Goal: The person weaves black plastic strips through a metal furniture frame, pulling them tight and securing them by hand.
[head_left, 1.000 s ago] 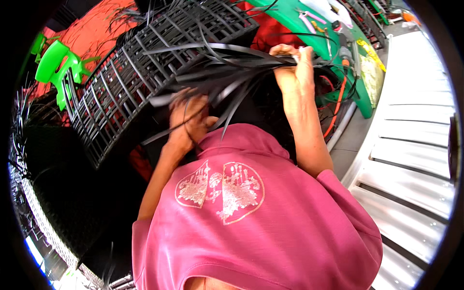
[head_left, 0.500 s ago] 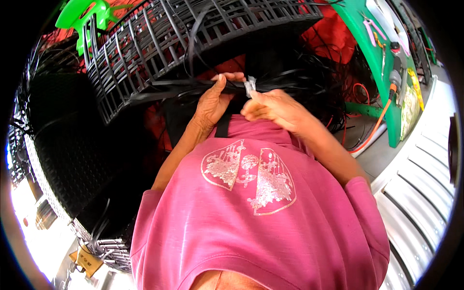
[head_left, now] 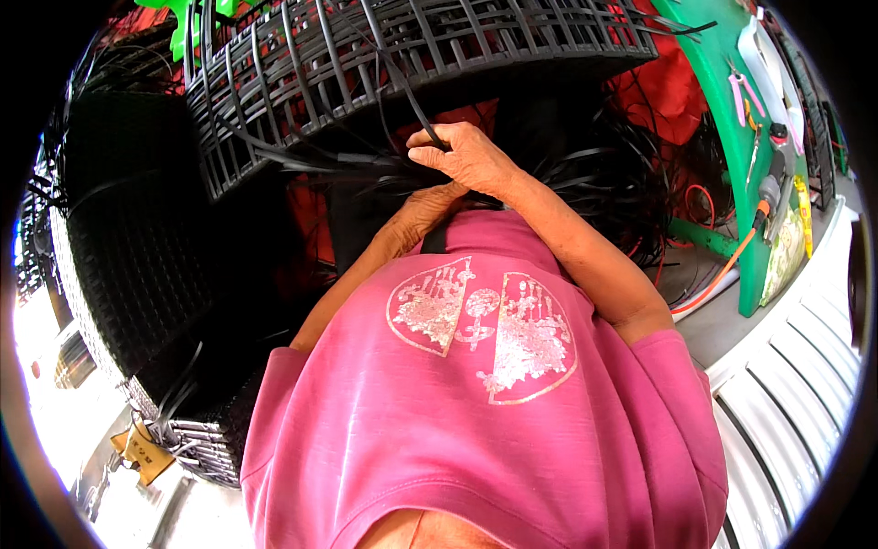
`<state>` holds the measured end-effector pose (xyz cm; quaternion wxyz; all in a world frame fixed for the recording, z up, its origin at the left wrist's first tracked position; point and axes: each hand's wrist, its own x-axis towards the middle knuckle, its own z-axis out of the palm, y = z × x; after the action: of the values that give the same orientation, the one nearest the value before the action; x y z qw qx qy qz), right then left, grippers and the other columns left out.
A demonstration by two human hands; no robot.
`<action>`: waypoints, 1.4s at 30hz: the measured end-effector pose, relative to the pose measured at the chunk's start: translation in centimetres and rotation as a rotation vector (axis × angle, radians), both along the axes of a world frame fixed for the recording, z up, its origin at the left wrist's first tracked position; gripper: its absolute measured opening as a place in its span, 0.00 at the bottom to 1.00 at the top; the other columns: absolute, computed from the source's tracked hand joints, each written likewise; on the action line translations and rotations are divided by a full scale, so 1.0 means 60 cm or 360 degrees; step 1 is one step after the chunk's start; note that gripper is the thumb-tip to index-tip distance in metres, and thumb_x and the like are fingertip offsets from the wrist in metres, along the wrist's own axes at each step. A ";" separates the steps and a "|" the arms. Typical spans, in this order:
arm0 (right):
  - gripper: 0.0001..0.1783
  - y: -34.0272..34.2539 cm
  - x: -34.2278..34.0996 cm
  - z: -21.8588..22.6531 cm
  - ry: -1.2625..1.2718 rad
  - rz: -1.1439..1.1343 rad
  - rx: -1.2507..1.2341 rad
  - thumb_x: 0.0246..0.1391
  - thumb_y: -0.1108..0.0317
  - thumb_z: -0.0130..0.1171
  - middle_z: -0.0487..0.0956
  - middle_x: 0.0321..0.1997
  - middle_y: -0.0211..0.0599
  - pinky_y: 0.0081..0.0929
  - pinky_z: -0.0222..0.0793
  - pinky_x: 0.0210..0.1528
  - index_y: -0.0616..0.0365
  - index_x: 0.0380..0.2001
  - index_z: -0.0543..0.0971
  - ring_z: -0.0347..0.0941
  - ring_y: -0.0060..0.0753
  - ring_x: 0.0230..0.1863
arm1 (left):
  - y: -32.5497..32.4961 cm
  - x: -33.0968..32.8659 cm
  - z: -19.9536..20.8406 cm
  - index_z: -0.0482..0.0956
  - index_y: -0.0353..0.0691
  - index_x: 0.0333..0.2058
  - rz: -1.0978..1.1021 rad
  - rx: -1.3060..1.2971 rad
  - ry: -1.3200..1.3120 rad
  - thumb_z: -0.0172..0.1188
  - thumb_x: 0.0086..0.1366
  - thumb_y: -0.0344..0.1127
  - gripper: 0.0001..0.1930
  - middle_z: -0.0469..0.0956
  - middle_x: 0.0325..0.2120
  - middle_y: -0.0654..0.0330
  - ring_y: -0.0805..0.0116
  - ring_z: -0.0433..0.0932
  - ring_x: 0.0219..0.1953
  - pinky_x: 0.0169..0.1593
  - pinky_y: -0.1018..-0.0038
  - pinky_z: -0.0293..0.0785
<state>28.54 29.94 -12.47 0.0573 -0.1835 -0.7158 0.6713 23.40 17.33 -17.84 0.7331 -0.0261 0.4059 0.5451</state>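
Note:
A flat black strip [head_left: 416, 102] hangs down from the black woven frame [head_left: 357, 64]. Its lower part is pinched between the thumb and fingers of my right hand [head_left: 476, 160]. Below it and to the left lies my left hand [head_left: 425, 215], whose fingers are covered by the right hand and wrist. A bundle of loose black strips [head_left: 343, 163] runs sideways behind my hands, fanning out on the right [head_left: 585, 174]. The open lattice of the frame rises just beyond my hands.
A large dark woven piece [head_left: 137, 238] stands on my left. At right, a green stool or table [head_left: 732, 82] carries pink-handled snips [head_left: 743, 96] and a corded tool [head_left: 773, 178] with an orange hose. White slatted surface [head_left: 786, 366] lies at lower right; a red sheet [head_left: 672, 91] behind.
My right hand has moved up and left over the left hand and now grips a hanging strip. The whitish clear piece between my hands has gone from sight. The view has shifted slightly.

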 end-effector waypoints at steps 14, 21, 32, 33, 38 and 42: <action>0.09 0.023 -0.002 0.030 -0.0015 -0.0529 -0.0535 0.59 0.66 0.49 0.78 0.35 0.36 0.16 0.67 0.29 0.61 0.37 0.74 0.69 0.17 0.26 | 0.004 -0.004 0.011 0.70 0.38 0.51 -0.0109 -0.0048 -0.0105 0.64 0.59 0.41 0.24 0.76 0.42 0.57 0.68 0.73 0.45 0.53 0.71 0.69; 0.21 0.054 0.025 0.036 0.0197 -0.0512 -0.0271 0.64 0.53 0.43 0.65 0.22 0.23 0.15 0.62 0.26 0.60 0.45 0.72 0.61 0.15 0.23 | -0.004 -0.007 0.007 0.66 0.36 0.55 0.0062 -0.0207 -0.0267 0.61 0.60 0.44 0.28 0.69 0.51 0.48 0.59 0.65 0.56 0.60 0.58 0.62; 0.13 0.001 0.066 0.005 0.0166 -0.0301 0.1172 0.49 0.70 0.57 0.73 0.28 0.42 0.39 0.70 0.29 0.58 0.40 0.75 0.73 0.47 0.29 | 0.030 -0.047 0.196 0.68 0.26 0.50 0.0226 -0.0033 0.1211 0.55 0.65 0.43 0.24 0.72 0.18 0.62 0.77 0.70 0.17 0.22 0.82 0.67; 0.14 -0.003 0.068 0.006 0.0157 -0.0205 0.1202 0.49 0.70 0.56 0.73 0.30 0.42 0.39 0.71 0.30 0.58 0.41 0.75 0.73 0.47 0.30 | 0.033 -0.048 0.184 0.68 0.27 0.50 0.0231 -0.0050 0.1265 0.55 0.65 0.45 0.25 0.71 0.17 0.63 0.77 0.68 0.17 0.22 0.82 0.65; 0.15 0.002 0.072 0.019 0.0278 -0.0103 0.1527 0.49 0.66 0.55 0.74 0.37 0.40 0.39 0.64 0.42 0.57 0.41 0.78 0.69 0.41 0.41 | 0.036 -0.043 0.168 0.74 0.32 0.39 0.0605 0.0075 0.0952 0.56 0.64 0.33 0.10 0.67 0.15 0.65 0.77 0.64 0.15 0.19 0.81 0.61; 0.10 0.007 0.066 0.058 0.0397 -0.0103 0.1450 0.50 0.66 0.54 0.75 0.36 0.40 0.36 0.66 0.38 0.59 0.33 0.77 0.71 0.42 0.38 | 0.006 -0.070 0.180 0.72 0.32 0.37 0.0528 0.0205 0.1068 0.59 0.60 0.31 0.10 0.70 0.17 0.62 0.71 0.70 0.17 0.23 0.77 0.69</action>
<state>32.48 30.34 -9.02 0.2384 -0.0797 -0.9190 0.3036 19.21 17.66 -7.04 0.4613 0.1346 0.5787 0.6589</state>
